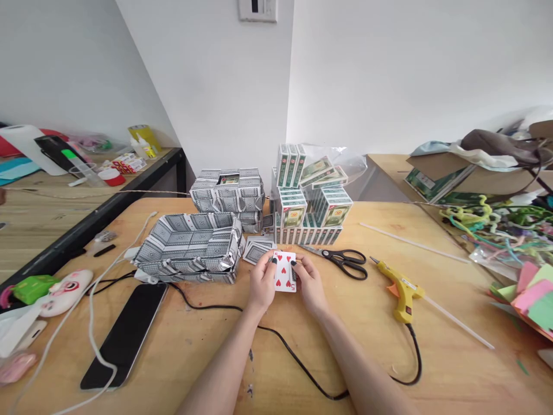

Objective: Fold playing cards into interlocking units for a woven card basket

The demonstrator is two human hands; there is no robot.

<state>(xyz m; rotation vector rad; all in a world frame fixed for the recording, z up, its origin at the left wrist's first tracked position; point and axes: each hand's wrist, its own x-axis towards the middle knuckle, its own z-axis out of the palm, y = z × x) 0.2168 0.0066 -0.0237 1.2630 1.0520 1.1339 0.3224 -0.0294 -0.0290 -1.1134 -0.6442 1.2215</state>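
Note:
A playing card, the five of hearts (pixel 284 276), faces up between my two hands above the middle of the table. My left hand (pixel 262 280) pinches its left edge, thumb on the face. The right edge is gripped by my right hand (pixel 308 280) in the same way. Whether more cards lie beneath it I cannot tell. Just behind my left hand lie loose cards (pixel 256 251), backs up. To the left stands an open box built of folded playing cards (pixel 181 245). Black-handled scissors (pixel 345 260) rest right of my right hand.
Stacked card packs (pixel 309 216) stand at the back, beside a second card-built box (pixel 227 190). A yellow glue gun (pixel 404 291) with a glue stick lies right; its black cord (pixel 294 357) crosses under my forearms. A phone (pixel 125 334) and white cable (pixel 91 323) lie left.

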